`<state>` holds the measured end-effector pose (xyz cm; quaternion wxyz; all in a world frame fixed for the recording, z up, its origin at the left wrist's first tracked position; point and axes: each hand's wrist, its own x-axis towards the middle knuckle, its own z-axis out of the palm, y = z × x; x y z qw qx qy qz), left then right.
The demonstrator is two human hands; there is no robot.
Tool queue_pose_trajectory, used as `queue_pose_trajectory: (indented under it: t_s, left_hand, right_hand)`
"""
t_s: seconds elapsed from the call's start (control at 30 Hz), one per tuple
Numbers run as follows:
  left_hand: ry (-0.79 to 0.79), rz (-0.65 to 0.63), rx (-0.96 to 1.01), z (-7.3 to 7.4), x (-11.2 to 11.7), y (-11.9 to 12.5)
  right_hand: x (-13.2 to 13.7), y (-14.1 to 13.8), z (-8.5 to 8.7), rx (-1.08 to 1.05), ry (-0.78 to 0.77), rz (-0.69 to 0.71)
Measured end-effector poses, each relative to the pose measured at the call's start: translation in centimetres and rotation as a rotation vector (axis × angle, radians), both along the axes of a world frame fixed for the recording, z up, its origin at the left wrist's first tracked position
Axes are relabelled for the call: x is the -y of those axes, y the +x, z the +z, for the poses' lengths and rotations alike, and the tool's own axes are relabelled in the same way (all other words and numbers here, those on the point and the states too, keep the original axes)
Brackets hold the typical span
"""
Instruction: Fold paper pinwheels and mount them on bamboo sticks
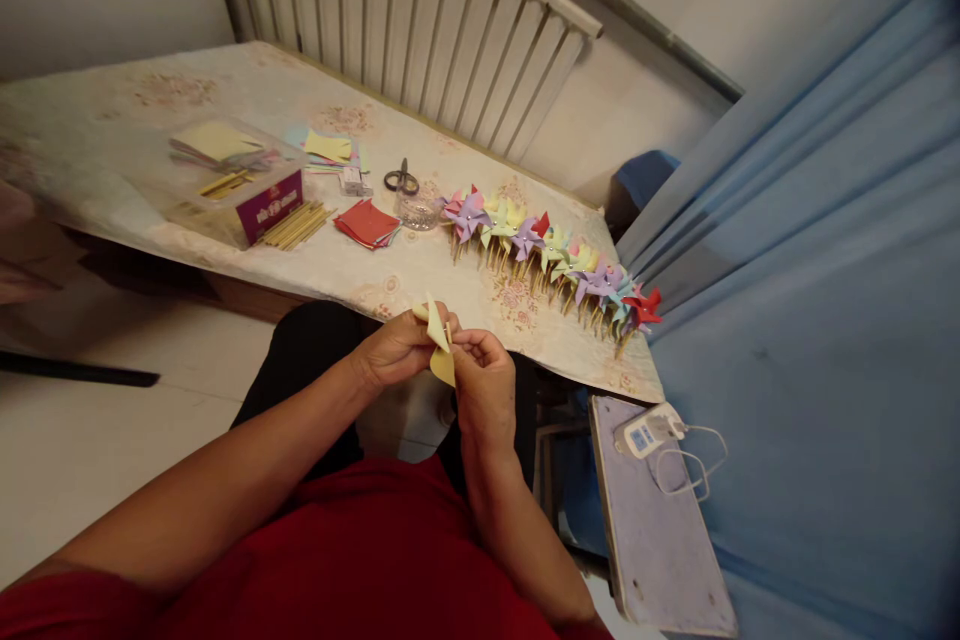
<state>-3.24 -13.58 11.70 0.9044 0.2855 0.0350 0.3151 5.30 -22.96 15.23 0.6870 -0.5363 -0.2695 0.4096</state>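
Pinching a folded piece of yellow paper [437, 328] between both hands, I held it just above my lap, off the near edge of the desk [457, 295]. My left hand [394, 350] gripped the paper from nine o'clock, thumb and fingertips closed on its pointed upper flap. My right hand [484, 375] clamped the lower part from three o'clock, so the two hands met almost knuckle to knuckle. On the desk at one o'clock from them lay a row of coloured paper pinwheels [555, 255] on wooden sticks, running out toward three o'clock. At twelve o'clock sat a small clear dish [418, 212], with black-handled scissors [401, 180] just beyond it. A stack of red paper squares [367, 223] lay at eleven o'clock. A bundle of bare sticks [296, 225] lay at ten o'clock, just beside a clear plastic box [232, 185] that held more paper. A white radiator [420, 20] stood behind the desk, and a blue curtain [825, 270] hung at three o'clock.
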Motion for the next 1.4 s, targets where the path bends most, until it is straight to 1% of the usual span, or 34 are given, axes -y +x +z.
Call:
queue_pose_trajectory:
  t_s: [0.63,1.4]
  left_hand:
    - [0.001,0.017,-0.012,-0.1,-0.03,-0.09]
    - [0.007,0.018,-0.027,0.08,0.05,-0.19]
  right_hand:
    - [-0.01,-0.12,0.17,0.034,-0.007,-0.005]
    - [-0.14,-0.05,0.16,-0.005,0.007,0.007]
